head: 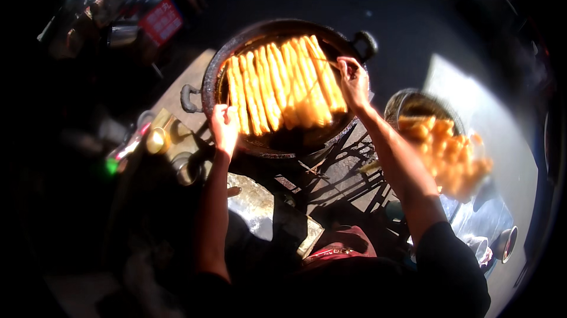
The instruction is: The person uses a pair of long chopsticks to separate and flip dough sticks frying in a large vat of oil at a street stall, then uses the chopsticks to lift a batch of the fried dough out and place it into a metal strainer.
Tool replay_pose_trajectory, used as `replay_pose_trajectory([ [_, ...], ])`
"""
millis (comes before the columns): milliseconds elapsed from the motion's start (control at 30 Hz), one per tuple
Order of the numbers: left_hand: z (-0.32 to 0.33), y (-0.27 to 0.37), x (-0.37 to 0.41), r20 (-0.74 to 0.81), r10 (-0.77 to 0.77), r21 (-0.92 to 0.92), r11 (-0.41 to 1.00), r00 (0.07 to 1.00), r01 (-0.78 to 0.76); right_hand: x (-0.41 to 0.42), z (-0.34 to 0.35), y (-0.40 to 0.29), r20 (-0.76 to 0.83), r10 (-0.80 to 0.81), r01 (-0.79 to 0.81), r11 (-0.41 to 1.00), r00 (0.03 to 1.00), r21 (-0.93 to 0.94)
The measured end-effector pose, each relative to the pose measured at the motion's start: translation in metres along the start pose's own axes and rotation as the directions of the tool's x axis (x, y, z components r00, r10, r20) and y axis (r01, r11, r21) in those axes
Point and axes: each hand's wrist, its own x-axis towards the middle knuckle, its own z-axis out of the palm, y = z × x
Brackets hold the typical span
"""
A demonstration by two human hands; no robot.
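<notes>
A large round black pan [211, 67] with two loop handles lies before me, dark oil showing around the food. Golden fried dough sticks [274, 83] float in it side by side in one long row. At the pan's left rim, my left hand [225, 125] is closed around a thin stick, most of it hidden. My right hand [354, 81] is over the right rim, gripping a thin stick [327, 61] whose far end reaches across the dough sticks at the right of the row. Shadow covers the row's lower right part.
On the right, a round basket [392, 105] stands beside a heap of golden fried food [438, 149]. Metal bowls [506, 245] sit at lower right. Left of the pan are a brass-coloured bowl [157, 140] and a metal cup [184, 169]. A red sign [161, 21] bears writing.
</notes>
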Motion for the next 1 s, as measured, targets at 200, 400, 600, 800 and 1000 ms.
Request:
replay_pose_trajectory([
  [200, 0.004, 0.007, 0.007, 0.027, 0.081, 0.035, 0.996, 0.996, -0.082, -0.004, 0.006, -0.019, 0.041, 0.106, -0.104, 0.994, 0.994, -0.041],
  [400, 0.009, 0.005, 0.012, 0.051, 0.063, 0.016, 0.998, 0.997, -0.064, -0.008, 0.012, -0.015, -0.007, 0.166, -0.165, 0.984, 0.986, 0.060],
  [600, 0.010, -0.037, 0.024, 0.064, -0.017, -0.199, 0.979, 0.998, 0.030, 0.005, 0.012, 0.010, 0.004, 0.186, -0.181, 0.953, 0.983, 0.244],
  [800, 0.000, -0.017, 0.031, 0.137, -0.254, -0.339, 0.896, 0.957, 0.286, 0.012, 0.009, 0.017, 0.055, 0.271, -0.271, 0.881, 0.961, 0.388],
  [1000, -0.017, -0.020, 0.045, 0.175, -0.466, -0.472, 0.733, 0.867, 0.489, 0.018, 0.005, 0.031, 0.109, 0.295, -0.308, 0.802, 0.949, 0.512],
])
